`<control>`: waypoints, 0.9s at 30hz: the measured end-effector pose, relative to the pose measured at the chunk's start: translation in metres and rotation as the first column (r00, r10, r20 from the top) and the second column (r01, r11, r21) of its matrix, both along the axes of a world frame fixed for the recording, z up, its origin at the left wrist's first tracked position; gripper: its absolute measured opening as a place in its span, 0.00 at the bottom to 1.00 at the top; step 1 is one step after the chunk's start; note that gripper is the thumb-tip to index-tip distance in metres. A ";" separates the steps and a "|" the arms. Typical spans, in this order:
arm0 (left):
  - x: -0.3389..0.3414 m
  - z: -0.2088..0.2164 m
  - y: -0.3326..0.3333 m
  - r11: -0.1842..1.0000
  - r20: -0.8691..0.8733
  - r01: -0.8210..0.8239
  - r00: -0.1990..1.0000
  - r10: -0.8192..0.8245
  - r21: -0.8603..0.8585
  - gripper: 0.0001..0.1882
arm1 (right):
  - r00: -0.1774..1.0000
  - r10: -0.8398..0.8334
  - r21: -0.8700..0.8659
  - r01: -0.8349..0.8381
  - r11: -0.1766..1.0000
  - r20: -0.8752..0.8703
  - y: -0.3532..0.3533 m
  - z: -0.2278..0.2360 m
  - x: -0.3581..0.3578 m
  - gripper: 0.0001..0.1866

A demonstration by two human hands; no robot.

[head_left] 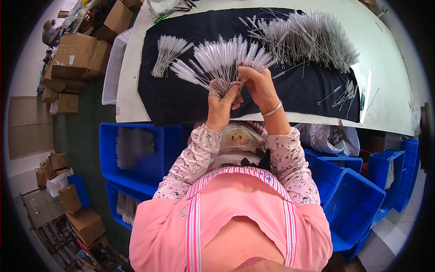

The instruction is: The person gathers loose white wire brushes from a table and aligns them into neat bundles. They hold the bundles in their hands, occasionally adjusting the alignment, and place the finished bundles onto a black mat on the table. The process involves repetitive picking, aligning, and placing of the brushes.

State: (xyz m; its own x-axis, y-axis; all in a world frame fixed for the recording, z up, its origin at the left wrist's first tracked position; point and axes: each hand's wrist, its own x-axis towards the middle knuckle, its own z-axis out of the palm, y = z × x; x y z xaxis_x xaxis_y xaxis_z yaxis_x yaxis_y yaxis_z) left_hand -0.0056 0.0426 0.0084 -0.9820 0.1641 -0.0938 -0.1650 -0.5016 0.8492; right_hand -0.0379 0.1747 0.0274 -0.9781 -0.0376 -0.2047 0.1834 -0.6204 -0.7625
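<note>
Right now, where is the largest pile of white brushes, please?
In the head view, the largest pile lies at the upper right, mostly on the black cloth, beyond the right hand.

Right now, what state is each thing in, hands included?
left hand, closed around wire handles
right hand, gripping the bunch's right side
held brushes, fanned, bristles away from wearer
small brush bundle, lying on cloth
large brush heap, piled up
black cloth, spread on table
left blue bin, open-topped, bristly contents
</note>
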 end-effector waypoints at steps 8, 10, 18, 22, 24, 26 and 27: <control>-0.002 -0.001 -0.005 0.997 0.014 0.076 0.997 -0.075 -0.010 0.07 | 0.999 -0.037 -0.297 0.029 0.955 -0.021 -0.005 -0.014 0.000 0.06; -0.004 -0.003 -0.006 0.997 0.000 0.054 0.999 -0.054 -0.054 0.08 | 0.997 -0.075 -0.274 0.063 0.960 -0.033 -0.010 -0.013 -0.001 0.06; -0.001 0.001 -0.002 0.996 0.030 -0.004 1.000 0.006 -0.084 0.09 | 0.999 -0.020 -0.171 0.026 0.985 0.037 -0.005 -0.015 0.002 0.07; -0.003 -0.007 -0.005 0.993 0.013 0.024 1.000 -0.022 -0.117 0.09 | 0.999 0.030 -0.241 -0.022 0.970 0.028 -0.003 -0.018 0.003 0.07; -0.003 -0.006 -0.004 0.987 0.021 0.014 1.000 -0.011 -0.161 0.10 | 0.998 -0.051 -0.210 0.059 0.976 0.042 -0.009 -0.014 0.002 0.08; -0.003 -0.001 -0.003 0.975 0.024 -0.006 1.000 0.011 -0.223 0.11 | 0.996 -0.075 -0.184 0.081 0.980 0.039 -0.011 -0.014 0.001 0.08; -0.003 -0.002 -0.004 0.975 0.027 0.002 1.000 0.004 -0.223 0.12 | 0.998 -0.056 -0.174 0.060 0.983 0.031 -0.010 -0.018 -0.001 0.08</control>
